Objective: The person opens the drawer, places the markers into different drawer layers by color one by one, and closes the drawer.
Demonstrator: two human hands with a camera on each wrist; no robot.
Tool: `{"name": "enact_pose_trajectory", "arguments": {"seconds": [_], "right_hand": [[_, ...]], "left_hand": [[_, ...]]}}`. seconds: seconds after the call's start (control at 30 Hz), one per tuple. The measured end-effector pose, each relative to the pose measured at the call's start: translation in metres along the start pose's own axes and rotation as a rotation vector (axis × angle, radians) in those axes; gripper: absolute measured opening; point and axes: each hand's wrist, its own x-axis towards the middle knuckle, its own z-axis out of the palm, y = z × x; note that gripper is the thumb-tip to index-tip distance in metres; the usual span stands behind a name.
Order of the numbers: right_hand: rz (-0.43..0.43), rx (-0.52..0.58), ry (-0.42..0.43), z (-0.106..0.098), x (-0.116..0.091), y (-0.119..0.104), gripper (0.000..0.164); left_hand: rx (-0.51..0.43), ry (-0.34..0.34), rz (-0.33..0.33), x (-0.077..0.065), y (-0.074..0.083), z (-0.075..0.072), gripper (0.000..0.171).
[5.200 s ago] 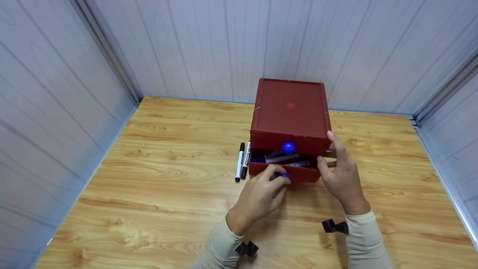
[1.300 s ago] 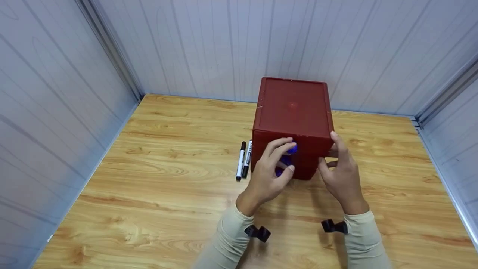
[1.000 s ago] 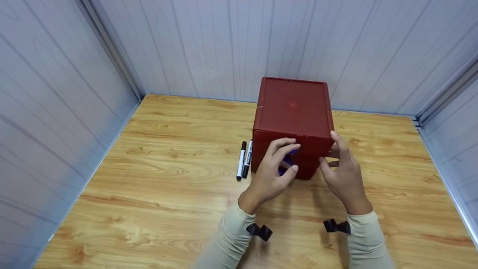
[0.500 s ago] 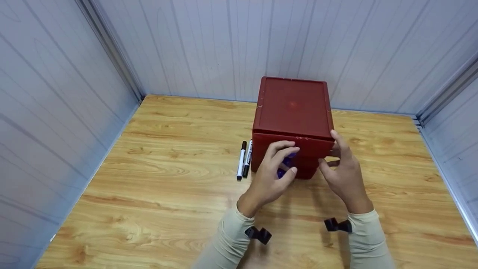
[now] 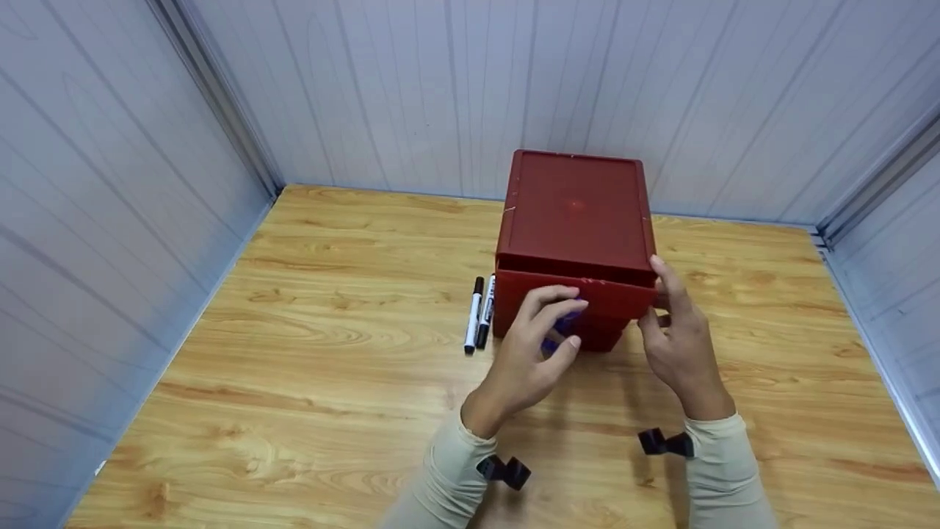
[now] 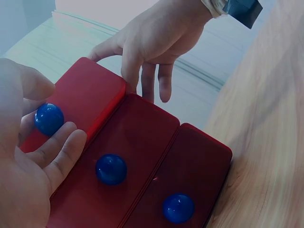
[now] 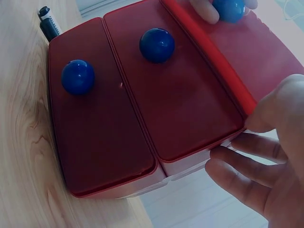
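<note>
A red three-drawer box stands toward the back of the wooden table, its front facing the person. The top drawer juts out a little from the body; what lies inside it cannot be seen. The middle drawer and bottom drawer sit flush and closed, each with a round blue knob, so their contents are hidden too.

The left hand is at the front of the top drawer, its fingers curled around that drawer's blue knob, grasping it. The right hand steadies the box at its right front corner, thumb and fingertips pressed against the side wall, loosely bent rather than clenched.

Just left of the box, two black-capped markers lie side by side on the table, close to its lower left edge
</note>
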Motion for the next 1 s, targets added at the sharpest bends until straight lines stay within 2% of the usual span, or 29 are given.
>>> {"name": "enact_pose_trajectory", "arguments": {"seconds": [0.2,0.4,0.73,0.83,1.0], "right_hand": [[0.033,0.042,0.016,0.002,0.000,0.004,0.057],[0.029,0.027,0.017,0.001,0.001,0.004,0.056],[0.034,0.031,-0.005,-0.001,0.001,0.002,0.056],[0.047,0.027,-0.018,-0.001,0.001,0.003,0.057],[0.057,0.018,-0.029,-0.002,0.000,0.001,0.060]], "left_hand": [[0.010,-0.004,0.006,-0.003,0.002,0.000,0.040],[0.023,-0.003,0.006,-0.005,0.006,0.000,0.037],[0.067,0.010,0.050,-0.011,0.016,-0.003,0.029],[0.076,0.019,0.085,-0.014,0.017,-0.003,0.029],[0.088,0.081,0.189,-0.019,0.012,-0.001,0.026]]}}
